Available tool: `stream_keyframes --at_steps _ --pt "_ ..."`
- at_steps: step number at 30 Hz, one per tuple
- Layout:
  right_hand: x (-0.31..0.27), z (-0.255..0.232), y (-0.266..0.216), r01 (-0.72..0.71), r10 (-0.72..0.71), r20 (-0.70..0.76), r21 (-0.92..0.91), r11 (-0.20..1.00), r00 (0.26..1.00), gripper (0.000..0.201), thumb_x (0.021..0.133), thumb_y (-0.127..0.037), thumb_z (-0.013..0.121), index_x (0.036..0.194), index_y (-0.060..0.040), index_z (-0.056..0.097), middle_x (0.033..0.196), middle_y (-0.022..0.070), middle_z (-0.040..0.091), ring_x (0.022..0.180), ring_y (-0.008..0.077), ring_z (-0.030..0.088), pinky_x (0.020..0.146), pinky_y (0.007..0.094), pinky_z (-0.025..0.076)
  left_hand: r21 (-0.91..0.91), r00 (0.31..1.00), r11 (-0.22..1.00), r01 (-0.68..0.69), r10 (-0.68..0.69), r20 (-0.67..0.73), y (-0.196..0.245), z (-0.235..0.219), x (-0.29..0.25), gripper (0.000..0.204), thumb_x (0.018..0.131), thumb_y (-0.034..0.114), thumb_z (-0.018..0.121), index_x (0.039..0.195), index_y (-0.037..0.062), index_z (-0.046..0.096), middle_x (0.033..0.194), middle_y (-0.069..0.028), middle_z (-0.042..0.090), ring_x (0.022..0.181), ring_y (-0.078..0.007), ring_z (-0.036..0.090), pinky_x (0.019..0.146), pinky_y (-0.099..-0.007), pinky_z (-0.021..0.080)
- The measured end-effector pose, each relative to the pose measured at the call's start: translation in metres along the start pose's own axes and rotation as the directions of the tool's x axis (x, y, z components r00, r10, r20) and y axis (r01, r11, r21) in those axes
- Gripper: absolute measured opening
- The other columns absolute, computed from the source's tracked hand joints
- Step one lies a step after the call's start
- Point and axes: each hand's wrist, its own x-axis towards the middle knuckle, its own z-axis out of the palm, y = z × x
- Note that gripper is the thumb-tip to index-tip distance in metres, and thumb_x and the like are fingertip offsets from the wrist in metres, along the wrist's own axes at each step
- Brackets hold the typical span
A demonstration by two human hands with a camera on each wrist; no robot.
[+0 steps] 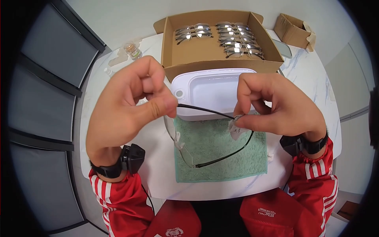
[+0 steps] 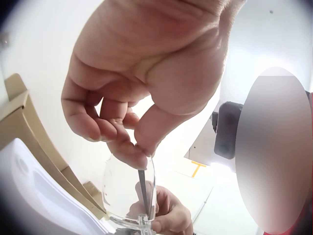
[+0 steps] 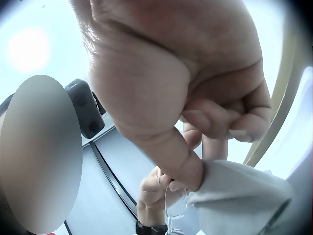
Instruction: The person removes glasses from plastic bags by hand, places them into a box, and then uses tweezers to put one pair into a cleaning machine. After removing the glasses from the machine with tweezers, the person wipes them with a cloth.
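Note:
Above a green cloth point(image 1: 221, 152), the left hand point(image 1: 132, 104) pinches one end of a black temple of a pair of glasses point(image 1: 223, 158) between thumb and fingertips. The right hand point(image 1: 280, 104) pinches a small white wipe point(image 1: 237, 130) against that same temple, farther along. The glasses hang tilted, with the other temple lower, over the cloth. In the left wrist view the left hand point(image 2: 146, 73) holds the temple tip, with a clear lens below. In the right wrist view the wipe point(image 3: 239, 196) hangs from the right hand point(image 3: 171, 88).
Behind the hands stands a white plastic basin point(image 1: 215, 93). Beyond it, a cardboard box point(image 1: 189, 53) holds several pairs of glasses in two columns. A small open carton point(image 1: 290, 33) is at the back right, and a jar point(image 1: 132, 50) at the back left.

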Motion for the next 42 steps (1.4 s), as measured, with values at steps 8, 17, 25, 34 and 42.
stream_keyframes --at_steps 8,17,25,34,42 --pt "-0.001 -0.006 0.004 0.031 -0.031 0.003 -0.066 0.997 1.000 0.021 0.077 -0.005 0.077 0.081 -0.0055 0.056 0.068 -0.0028 0.055 0.057 0.0087 0.043 0.052 0.0253 0.035 0.009 0.999 1.000 -0.012 0.013 -0.049 0.006 -0.015 -0.005 0.030 0.091 0.011 0.074 0.091 0.0110 0.044 0.076 -0.0033 0.061 0.068 -0.0092 0.059 0.065 -0.0218 0.042" --pt "0.002 -0.002 0.016 0.124 -0.083 -0.243 0.156 0.980 0.966 0.020 0.080 0.001 0.078 0.081 -0.0057 0.058 0.074 -0.0044 0.064 0.060 0.0027 0.045 0.053 0.0217 0.034 0.002 0.999 0.999 0.043 -0.043 -0.001 0.013 -0.011 -0.006 0.028 0.089 0.004 0.072 0.091 0.0104 0.045 0.077 -0.0031 0.063 0.070 -0.0095 0.060 0.068 -0.0224 0.045" --pt "0.007 0.015 -0.017 -0.031 0.049 -0.142 0.125 0.992 0.989 0.025 0.078 0.005 0.079 0.079 -0.0057 0.056 0.082 0.0038 0.074 0.060 -0.0002 0.048 0.053 0.0188 0.035 0.116 0.977 0.988 0.099 -0.119 0.177 0.003 0.027 0.013 0.029 0.081 -0.007 0.074 0.094 0.0053 0.052 0.079 -0.0029 0.066 0.076 -0.0112 0.065 0.074 -0.0255 0.049" --pt "0.003 0.007 -0.010 0.024 -0.021 0.020 -0.159 0.987 1.000 0.017 0.077 -0.005 0.076 0.079 -0.0038 0.059 0.073 0.0041 0.066 0.059 0.0198 0.055 0.056 0.0328 0.043 0.096 0.995 0.993 0.064 -0.070 0.070 0.013 0.006 0.002 0.029 0.085 0.001 0.076 0.093 0.0057 0.049 0.079 -0.0043 0.066 0.073 -0.0109 0.064 0.071 -0.0247 0.049" --pt "-0.002 -0.004 0.001 0.074 -0.073 0.017 -0.310 0.948 0.997 0.021 0.075 -0.003 0.078 0.076 -0.0045 0.056 0.072 0.0050 0.065 0.064 0.0220 0.059 0.058 0.0342 0.045 0.021 1.000 1.000 -0.022 0.022 0.015 0.011 -0.014 -0.011 0.032 0.086 0.010 0.078 0.094 0.0082 0.048 0.078 -0.0041 0.065 0.069 -0.0100 0.062 0.066 -0.0230 0.047"
